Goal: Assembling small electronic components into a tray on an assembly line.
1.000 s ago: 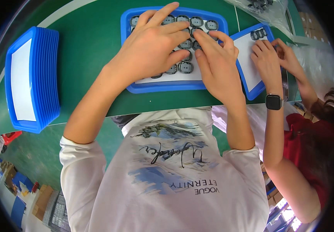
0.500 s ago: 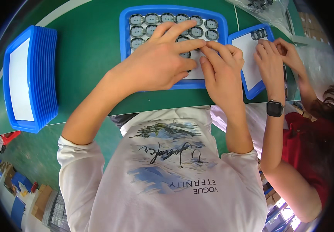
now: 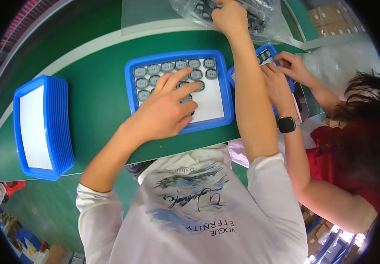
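A blue tray (image 3: pixel 226 99) lined with white holds rows of small dark grey oval parts (image 3: pixel 167 66). Over its front half my left hand (image 3: pixel 165 105) lies palm down with fingers spread, the fingertips on or just above several parts and hiding some of them. My right hand (image 3: pixel 230 20) reaches far forward to a clear plastic bag (image 3: pixel 185 12) of similar dark parts (image 3: pixel 256 23). Its fingers run into the top edge of the picture, and whether they pinch a part cannot be made out.
A stack of blue trays (image 3: pixel 60 127) stands at the left on the green table (image 3: pixel 95 83). On the right a co-worker's hands (image 3: pixel 278 86) work over a smaller blue tray (image 3: pixel 267 47), close beside my right forearm. Beyond them lies pale plastic sheeting (image 3: pixel 331 70).
My right hand has left the tray and gone forward to the bag. My left hand stays spread over the parts. The view has shifted, so the tray sits lower.
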Demonstrator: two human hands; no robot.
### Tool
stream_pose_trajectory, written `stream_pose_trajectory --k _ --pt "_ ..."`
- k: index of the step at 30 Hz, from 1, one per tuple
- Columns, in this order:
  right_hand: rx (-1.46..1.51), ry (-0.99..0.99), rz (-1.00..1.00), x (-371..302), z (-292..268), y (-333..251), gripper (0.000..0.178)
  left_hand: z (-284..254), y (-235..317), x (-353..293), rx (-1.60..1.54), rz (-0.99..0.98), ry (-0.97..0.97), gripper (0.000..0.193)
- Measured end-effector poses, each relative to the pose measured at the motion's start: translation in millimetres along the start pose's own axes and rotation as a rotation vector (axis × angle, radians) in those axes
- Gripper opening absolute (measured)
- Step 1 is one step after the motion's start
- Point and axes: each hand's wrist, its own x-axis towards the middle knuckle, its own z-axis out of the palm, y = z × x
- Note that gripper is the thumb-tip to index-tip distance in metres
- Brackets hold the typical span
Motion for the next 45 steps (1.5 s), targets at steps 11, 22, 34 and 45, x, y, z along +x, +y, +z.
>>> stream_pose_trajectory --k 11,22,34,45 --pt "-0.064 -0.18 0.105 23.0 -2.5 33.3 0.033 -9.5 0.2 9.1 -0.066 0.05 0.071 0.028" --pt "0.255 -0.12 0.194 15.2 -0.1 44.1 0.025 -32.8 -103.7 168.4 0.125 -0.244 0.254 0.031" --pt "0.291 -0.391 0.157 22.6 12.6 25.0 0.054 -18.4 -177.5 226.1 0.24 -0.31 0.095 0.029" --pt "1.014 -0.191 0.394 -21.8 -68.4 -14.4 0.035 -66.9 -123.0 81.1 0.136 -0.317 0.536 0.018"
